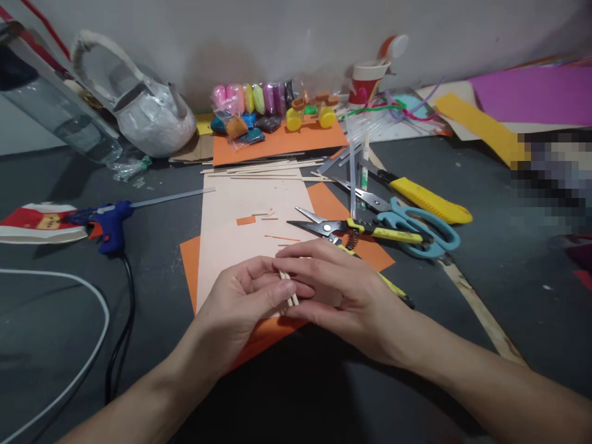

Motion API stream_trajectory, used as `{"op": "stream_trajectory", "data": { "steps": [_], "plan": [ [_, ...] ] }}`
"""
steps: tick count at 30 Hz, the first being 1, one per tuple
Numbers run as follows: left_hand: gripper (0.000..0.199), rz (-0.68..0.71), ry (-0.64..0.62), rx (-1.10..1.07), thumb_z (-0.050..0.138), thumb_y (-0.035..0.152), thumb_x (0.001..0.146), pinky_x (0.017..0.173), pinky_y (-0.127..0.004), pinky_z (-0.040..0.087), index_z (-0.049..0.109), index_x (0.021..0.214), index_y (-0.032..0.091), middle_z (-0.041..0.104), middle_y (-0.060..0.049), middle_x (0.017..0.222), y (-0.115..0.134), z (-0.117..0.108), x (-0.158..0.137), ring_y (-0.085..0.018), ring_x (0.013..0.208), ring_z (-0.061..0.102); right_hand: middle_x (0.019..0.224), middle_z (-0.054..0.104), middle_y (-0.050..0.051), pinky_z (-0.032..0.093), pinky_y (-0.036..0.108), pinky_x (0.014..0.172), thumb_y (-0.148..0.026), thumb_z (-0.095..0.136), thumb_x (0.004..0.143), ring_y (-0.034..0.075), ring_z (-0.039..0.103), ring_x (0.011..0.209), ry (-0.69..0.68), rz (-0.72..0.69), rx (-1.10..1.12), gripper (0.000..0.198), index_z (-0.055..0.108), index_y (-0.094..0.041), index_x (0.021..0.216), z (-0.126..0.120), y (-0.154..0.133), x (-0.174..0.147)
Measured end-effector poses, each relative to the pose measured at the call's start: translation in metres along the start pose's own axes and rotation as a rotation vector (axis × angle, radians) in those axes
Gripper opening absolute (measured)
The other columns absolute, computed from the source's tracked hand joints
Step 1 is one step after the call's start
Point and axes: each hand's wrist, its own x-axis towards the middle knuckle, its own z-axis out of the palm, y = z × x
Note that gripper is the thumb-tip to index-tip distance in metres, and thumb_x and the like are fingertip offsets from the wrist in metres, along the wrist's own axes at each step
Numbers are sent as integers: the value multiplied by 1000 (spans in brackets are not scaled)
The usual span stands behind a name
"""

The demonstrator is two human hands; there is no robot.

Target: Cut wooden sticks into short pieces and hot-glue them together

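Note:
Short pale wooden sticks [290, 290] are held between my two hands, low over the paper. My left hand [247, 290] pinches them with its thumb laid across. From the other side my right hand [342, 283] closes its fingertips and thumb on the ends of the same sticks. Fingers hide part of them, so their exact number cannot be told. Beneath lies a cream sheet [222, 234] on orange paper [189, 265], with small stick offcuts and an orange scrap [246, 220] on it. Yellow-handled snips [370, 229] lie just beyond my right hand.
Blue scissors [402, 225] and a yellow box cutter [430, 198] lie right. A blue glue gun [111, 225] with a cord sits left. Long thin sticks [263, 168], bagged clay [252, 111], a silver kettle [152, 117], a water bottle [74, 123] and a paper cup [365, 83] stand behind.

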Motion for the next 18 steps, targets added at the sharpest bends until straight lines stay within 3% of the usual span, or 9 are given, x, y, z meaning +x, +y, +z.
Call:
{"op": "stream_trajectory", "data": {
  "steps": [7, 13, 18],
  "plan": [
    [16, 27, -120, 73, 64, 26, 92, 83, -23, 52, 76, 95, 16, 75, -6, 89, -2, 0, -3, -12, 81, 68, 119, 67, 10, 51, 31, 95, -22, 71, 88, 19, 61, 111, 81, -49, -81, 31, 66, -18, 118, 0, 0, -2],
    [19, 94, -56, 290, 64, 32, 91, 82, -24, 48, 74, 83, 17, 69, -3, 88, 0, 0, -4, -15, 88, 60, 112, 68, 12, 52, 31, 92, -22, 71, 87, 19, 63, 106, 160, -100, -102, 28, 67, -13, 114, 2, 2, -1],
    [23, 77, -16, 335, 67, 34, 87, 79, -24, 46, 71, 73, 16, 66, -3, 84, 0, -1, -6, -16, 85, 58, 110, 70, 10, 53, 34, 91, -26, 72, 87, 20, 64, 105, 174, -109, -100, 36, 62, -16, 120, 6, 3, -1]
  ]
}}
